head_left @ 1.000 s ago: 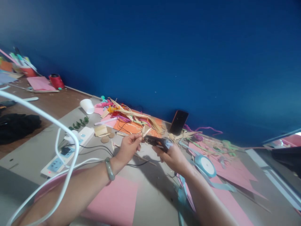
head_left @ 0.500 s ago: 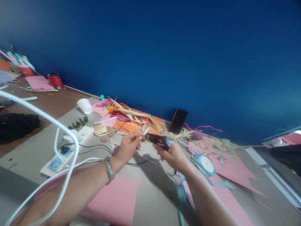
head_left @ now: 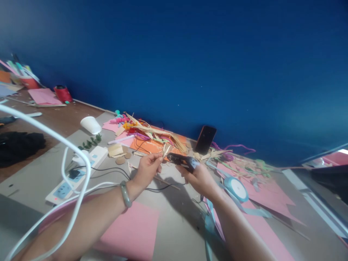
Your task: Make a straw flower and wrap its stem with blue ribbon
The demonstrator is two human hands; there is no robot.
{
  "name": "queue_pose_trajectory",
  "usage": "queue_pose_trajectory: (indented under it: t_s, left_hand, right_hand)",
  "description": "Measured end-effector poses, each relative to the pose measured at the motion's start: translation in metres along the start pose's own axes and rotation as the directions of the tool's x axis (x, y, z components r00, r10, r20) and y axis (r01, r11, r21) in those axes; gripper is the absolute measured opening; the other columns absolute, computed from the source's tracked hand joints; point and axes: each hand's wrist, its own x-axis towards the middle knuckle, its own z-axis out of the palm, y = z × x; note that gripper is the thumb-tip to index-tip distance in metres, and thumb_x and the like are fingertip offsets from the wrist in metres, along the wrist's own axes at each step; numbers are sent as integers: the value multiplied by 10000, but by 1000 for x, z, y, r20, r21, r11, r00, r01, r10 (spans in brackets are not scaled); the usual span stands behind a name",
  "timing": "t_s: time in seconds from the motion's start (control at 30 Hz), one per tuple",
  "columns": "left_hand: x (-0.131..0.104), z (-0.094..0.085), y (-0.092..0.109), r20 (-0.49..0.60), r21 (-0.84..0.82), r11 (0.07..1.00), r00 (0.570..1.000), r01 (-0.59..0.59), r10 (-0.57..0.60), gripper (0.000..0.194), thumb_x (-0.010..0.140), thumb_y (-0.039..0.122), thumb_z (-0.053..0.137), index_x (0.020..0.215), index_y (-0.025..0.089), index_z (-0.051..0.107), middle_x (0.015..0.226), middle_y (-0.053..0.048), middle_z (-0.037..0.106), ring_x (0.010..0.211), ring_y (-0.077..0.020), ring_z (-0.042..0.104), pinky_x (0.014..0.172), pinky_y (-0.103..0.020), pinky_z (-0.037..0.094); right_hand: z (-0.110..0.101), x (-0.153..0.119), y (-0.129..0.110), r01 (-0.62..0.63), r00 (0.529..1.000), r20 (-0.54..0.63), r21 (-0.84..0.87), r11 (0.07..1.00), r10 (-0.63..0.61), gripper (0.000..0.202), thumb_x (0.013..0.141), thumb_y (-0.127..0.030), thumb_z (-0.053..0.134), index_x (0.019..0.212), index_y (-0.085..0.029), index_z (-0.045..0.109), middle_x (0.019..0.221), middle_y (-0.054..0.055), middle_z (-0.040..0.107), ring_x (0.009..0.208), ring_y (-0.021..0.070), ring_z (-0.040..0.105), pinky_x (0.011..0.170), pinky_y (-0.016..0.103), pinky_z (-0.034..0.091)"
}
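Note:
My left hand (head_left: 149, 167), a jade-coloured bangle on its wrist, pinches a small piece of pale dried husk strips (head_left: 165, 149) between thumb and fingertips. My right hand (head_left: 196, 177) is wrapped round a black glue gun (head_left: 179, 159), whose narrow end points left at the husk piece. From this view I cannot tell whether that end touches the husk. Both hands are just above the grey table, near its middle. Behind them a heap of long husk strips (head_left: 146, 127) lies over orange paper (head_left: 143, 145).
A power strip (head_left: 63, 189) with looping white cable (head_left: 87, 170) is at left, by a tipped white paper cup (head_left: 91, 125). A phone (head_left: 206, 139) leans on the blue wall (head_left: 174, 65). At right lie a blue ribbon spool (head_left: 236, 189) and pink paper (head_left: 274, 203).
The white paper cup has rolled a little to the left. Both hands keep nearly the same position, still holding the husk piece and the glue gun.

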Motion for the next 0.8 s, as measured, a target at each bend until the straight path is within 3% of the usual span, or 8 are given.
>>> queue_pose_trajectory:
  t_s: [0.27,0.47,0.6,0.7,0.8]
  left_hand:
    - [-2,3,6,-4,-37,999,999,33,-34,297,694,405,699,775,123,646,423,42,526,367,-63,422,390,-179,289]
    - [0,3,7,-13,-78,996,999,48,-49,286,667,386,718,735,117,649,551,3,612,391,-55,446,378,-180,307]
    - [2,1,2,-33,-125,990,997,62,-67,257,660,351,725,747,123,644,650,-23,663,408,-47,458,382,-176,315]
    - [3,0,-2,-23,-125,989,997,73,-77,246,676,350,721,729,121,648,555,3,612,400,-47,445,388,-174,309]
    - [3,0,-3,2,-132,988,997,83,-83,248,681,355,724,715,119,656,503,17,573,392,-43,430,394,-172,307]
  right_hand:
    - [4,1,1,32,999,0,15,999,-32,335,874,-467,482,763,-166,578,572,-1,572,493,135,530,500,245,418]
    - [-13,4,14,-11,973,-232,-61,998,-3,327,855,-478,491,757,-176,570,553,15,562,518,167,527,511,267,403]
    - [-31,7,25,-91,928,-370,-307,947,-31,205,828,-383,507,895,-192,541,779,64,624,703,222,582,604,291,403]
    - [-27,15,39,-187,952,-305,-505,842,28,235,775,-274,531,988,-181,501,964,109,597,788,237,587,616,286,376]
    - [-11,26,58,-266,964,-177,-590,762,200,245,775,-273,546,986,-160,493,926,109,582,745,227,591,581,273,340]
